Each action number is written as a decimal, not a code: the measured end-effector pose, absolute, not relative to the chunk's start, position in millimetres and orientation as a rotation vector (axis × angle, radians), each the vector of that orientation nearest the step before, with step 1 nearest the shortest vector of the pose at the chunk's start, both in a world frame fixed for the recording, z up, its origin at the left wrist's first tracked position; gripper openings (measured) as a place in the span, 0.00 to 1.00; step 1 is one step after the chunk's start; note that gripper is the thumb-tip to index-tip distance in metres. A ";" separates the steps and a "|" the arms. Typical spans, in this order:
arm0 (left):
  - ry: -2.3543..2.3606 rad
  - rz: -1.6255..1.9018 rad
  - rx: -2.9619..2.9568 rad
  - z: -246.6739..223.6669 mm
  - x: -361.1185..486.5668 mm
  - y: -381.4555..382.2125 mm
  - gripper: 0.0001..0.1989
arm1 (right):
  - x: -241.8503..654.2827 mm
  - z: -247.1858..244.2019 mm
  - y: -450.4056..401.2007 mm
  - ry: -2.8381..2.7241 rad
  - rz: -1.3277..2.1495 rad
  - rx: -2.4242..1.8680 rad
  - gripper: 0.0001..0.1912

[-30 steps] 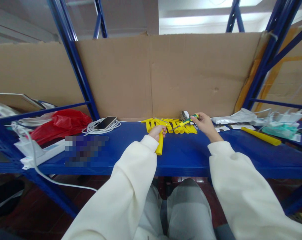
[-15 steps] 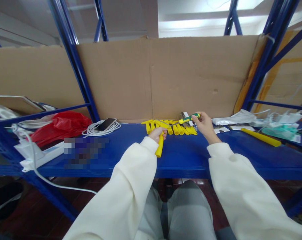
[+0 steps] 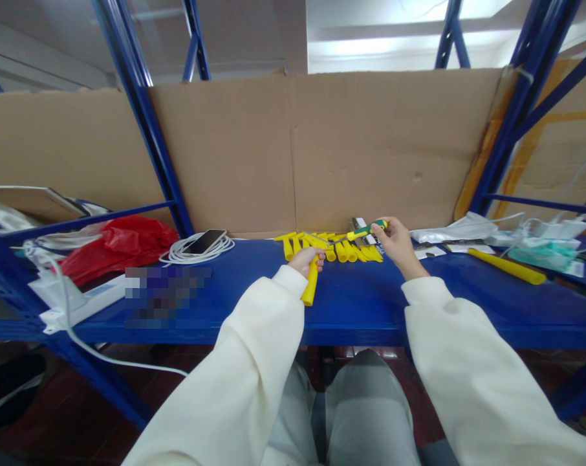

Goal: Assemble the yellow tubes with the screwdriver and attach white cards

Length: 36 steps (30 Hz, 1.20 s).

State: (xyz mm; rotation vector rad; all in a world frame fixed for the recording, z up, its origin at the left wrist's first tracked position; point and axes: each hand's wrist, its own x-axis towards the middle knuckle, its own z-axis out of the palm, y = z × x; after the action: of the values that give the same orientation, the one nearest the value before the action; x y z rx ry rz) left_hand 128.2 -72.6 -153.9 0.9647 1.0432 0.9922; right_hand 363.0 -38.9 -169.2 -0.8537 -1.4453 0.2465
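Observation:
Near the middle of the blue shelf, my left hand (image 3: 306, 260) is closed around a yellow tapered piece (image 3: 310, 286), whose wide end points down toward me. To its right, my right hand (image 3: 394, 241) grips the green and yellow handle of a screwdriver-like tool (image 3: 365, 231). The tool's thin metal shaft reaches left toward my left hand; where its tip ends is too small to tell. Several yellow tapered pieces (image 3: 341, 251) lie in a row behind my hands, against the cardboard.
A phone (image 3: 206, 241) rests on a coiled white cable (image 3: 176, 254) at left, near a red bag (image 3: 123, 246) and a white power strip (image 3: 92, 301). At right lie a long yellow piece (image 3: 506, 266) and plastic bags (image 3: 462, 228). Cardboard (image 3: 370, 142) stands behind.

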 end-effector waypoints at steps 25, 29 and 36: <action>1.139 1.083 1.007 -153.1 128.8 -71.3 0.09 | 349.0 -159.9 -62.0 -1.410 0.654 -0.871 0.33; 1.152 1.088 1.014 -151.7 128.6 -72.5 0.09 | 350.9 -157.2 -63.6 -1.444 0.797 -0.767 0.29; 1.197 1.128 1.014 -150.0 131.4 -77.0 0.11 | 343.7 -153.4 -69.4 -1.378 0.712 -0.826 0.32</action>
State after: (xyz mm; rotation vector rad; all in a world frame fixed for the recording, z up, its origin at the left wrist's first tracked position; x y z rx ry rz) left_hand 131.4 -77.0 -150.0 1.0135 1.1973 1.1279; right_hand 343.7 -69.4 -153.4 -0.8257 -1.3775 0.7122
